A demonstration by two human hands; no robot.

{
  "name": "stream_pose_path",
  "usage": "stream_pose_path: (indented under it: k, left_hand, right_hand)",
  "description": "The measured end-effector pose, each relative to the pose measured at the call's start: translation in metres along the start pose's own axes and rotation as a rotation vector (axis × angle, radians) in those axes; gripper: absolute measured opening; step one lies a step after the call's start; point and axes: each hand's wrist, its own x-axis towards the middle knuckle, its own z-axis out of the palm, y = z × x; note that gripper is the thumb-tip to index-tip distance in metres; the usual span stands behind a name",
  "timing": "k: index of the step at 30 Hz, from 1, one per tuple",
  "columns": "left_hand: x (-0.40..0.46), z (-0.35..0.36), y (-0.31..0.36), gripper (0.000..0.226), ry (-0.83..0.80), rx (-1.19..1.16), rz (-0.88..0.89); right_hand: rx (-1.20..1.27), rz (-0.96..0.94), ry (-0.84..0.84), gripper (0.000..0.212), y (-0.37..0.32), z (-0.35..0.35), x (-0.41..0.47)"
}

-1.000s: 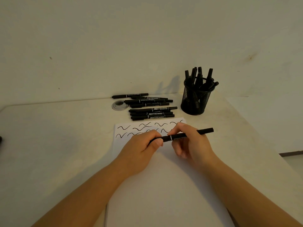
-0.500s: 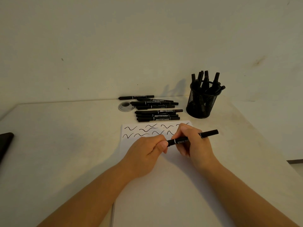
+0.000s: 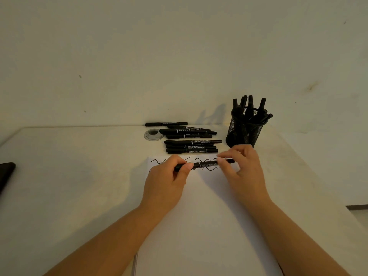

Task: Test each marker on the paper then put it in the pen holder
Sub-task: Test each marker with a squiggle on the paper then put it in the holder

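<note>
While the marker [image 3: 205, 165] is lying nearly level just above the far end of the paper [image 3: 209, 226], both hands are holding it; the left hand [image 3: 169, 180] is curling its fingers round the marker's left end, thumb pressing on the barrel; the right hand [image 3: 242, 172] is pinching the right end between thumb and forefinger, the remaining fingers fanning loosely apart. Whether a cap is on or coming off, the view is not resolving. Black wavy test strokes [image 3: 158, 161] are showing in rows along the paper's far edge, partly hidden behind the hands. Beyond the paper, loose markers [image 3: 192, 146] are lying side by side in a pile on the table [image 3: 69, 176]; a round clear disc [image 3: 153, 134] is sitting just left of that pile. The mesh pen holder [image 3: 245, 132] is standing upright to the right of the pile, markers sticking out of its top; a dark flat object [image 3: 6, 174] is lying at the table's left edge, cropped.
</note>
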Motion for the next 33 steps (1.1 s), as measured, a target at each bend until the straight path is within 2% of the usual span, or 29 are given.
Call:
stream_pose_path:
  k: [3, 6, 9, 12, 15, 17, 20, 22, 29, 33]
  left_hand:
    - [0.001, 0.000, 0.002, 0.015, 0.033, 0.036, -0.005]
    - [-0.002, -0.002, 0.005, 0.021, 0.045, 0.128, 0.054]
    - [-0.006, -0.003, 0.011, 0.029, 0.057, 0.139, 0.149]
    - [-0.009, -0.008, 0.018, 0.038, 0.048, 0.045, 0.198]
    - [0.002, -0.015, 0.022, 0.037, 0.038, -0.027, 0.180]
    - [0.020, -0.020, 0.023, 0.027, 0.006, -0.012, 0.134]
    - [0.055, -0.024, 0.018, 0.019, -0.061, 0.164, 0.079]
    - [0.075, -0.026, 0.012, 0.022, -0.107, 0.280, 0.063]
    - [0.110, -0.018, -0.007, 0.029, -0.272, 0.506, 0.075]
    - [0.116, -0.009, -0.017, 0.032, -0.338, 0.605, 0.101]
  right_hand:
    - [-0.221, -0.316, 0.008, 0.015, -0.006, 0.002, -0.001]
    - [-0.336, -0.540, -0.018, 0.024, -0.015, 0.004, -0.006]
    - [-0.373, -0.665, -0.024, 0.022, -0.024, 0.007, -0.010]
    - [-0.389, -0.680, -0.038, 0.021, -0.027, 0.002, -0.009]
    - [-0.394, -0.643, -0.035, 0.012, -0.031, -0.013, 0.007]
    - [-0.297, -0.509, 0.012, 0.011, -0.037, -0.028, 0.024]
    - [-0.041, -0.229, 0.101, 0.011, -0.043, -0.050, 0.055]
    - [0.049, -0.137, 0.138, 0.013, -0.041, -0.064, 0.076]
    - [0.122, -0.009, 0.187, 0.012, -0.024, -0.084, 0.116]
    - [0.081, 0.038, 0.204, 0.012, -0.011, -0.083, 0.125]
